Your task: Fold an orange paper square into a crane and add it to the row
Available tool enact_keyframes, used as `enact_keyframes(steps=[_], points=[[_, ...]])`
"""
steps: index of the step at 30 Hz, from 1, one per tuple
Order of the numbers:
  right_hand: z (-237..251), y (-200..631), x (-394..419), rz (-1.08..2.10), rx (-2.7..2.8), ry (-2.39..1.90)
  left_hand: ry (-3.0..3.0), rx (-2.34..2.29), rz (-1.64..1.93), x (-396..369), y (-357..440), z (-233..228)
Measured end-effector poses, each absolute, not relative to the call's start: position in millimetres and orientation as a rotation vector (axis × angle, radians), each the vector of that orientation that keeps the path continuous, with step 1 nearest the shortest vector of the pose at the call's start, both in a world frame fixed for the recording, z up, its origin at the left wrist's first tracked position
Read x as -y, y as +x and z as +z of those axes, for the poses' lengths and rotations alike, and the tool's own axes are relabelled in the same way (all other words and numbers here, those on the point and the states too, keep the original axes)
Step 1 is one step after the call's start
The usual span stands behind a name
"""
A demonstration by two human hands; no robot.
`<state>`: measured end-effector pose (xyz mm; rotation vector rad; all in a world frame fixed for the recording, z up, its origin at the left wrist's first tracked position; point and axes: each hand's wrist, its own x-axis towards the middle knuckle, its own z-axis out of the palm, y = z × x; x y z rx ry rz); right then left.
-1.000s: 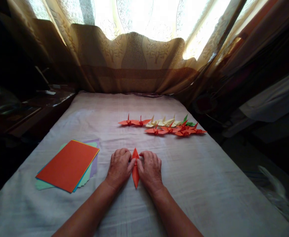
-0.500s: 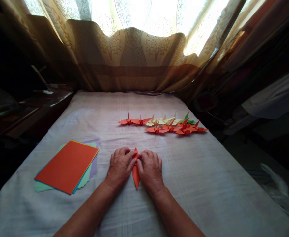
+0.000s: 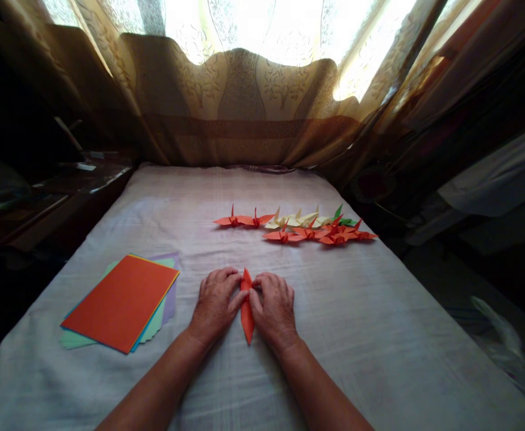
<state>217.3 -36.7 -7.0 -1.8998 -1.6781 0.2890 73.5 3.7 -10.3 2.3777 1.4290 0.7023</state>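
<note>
Left hand (image 3: 217,302) flat on the cloth, fingers curled in, fingertips pressing the left side of a narrow orange folded paper (image 3: 246,311). Right hand (image 3: 275,305) mirrored on the other side, fingers likewise bent and pinching the upper part of the same piece. Both closed lightly on the paper, neither spread wide. Paper lying lengthwise between them, one tip pointing away, the other toward the wrists, near the middle of the tabletop (image 3: 379,335), toward its near edge.

Further out to the left, near the left edge: a fanned stack of coloured sheets (image 3: 121,302), orange on top, green, blue and lilac edges peeking out beneath. Beyond the hands, toward the far right side: a double row of finished paper cranes (image 3: 298,227), orange, pale yellow and one green, wings touching or overlapping. Behind the far edge, a draped patterned curtain (image 3: 244,108) with strong backlight.

Risks, judged from this: uneven pressure from the two sides, skewing the crease off the centre line. Soft cloth underneath, giving way and leaving a blurred fold. Thin point at the far tip, prone to tearing or crumpling under a hard pinch. Dim light on the work, hiding a misaligned edge.
</note>
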Motion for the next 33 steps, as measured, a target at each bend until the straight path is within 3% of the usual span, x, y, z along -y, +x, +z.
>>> enact_keyframes(steps=[24, 33], points=[[-7.5, 217.0, 32.6, 0.291, 1.636, -1.946, 2.430, -1.422, 0.676, -0.2, 73.5, -9.8], [-7.8, 217.9, 36.2, 0.240, 1.708, -1.939, 2.460, -1.496, 0.444, -2.3, 74.7, -6.4]])
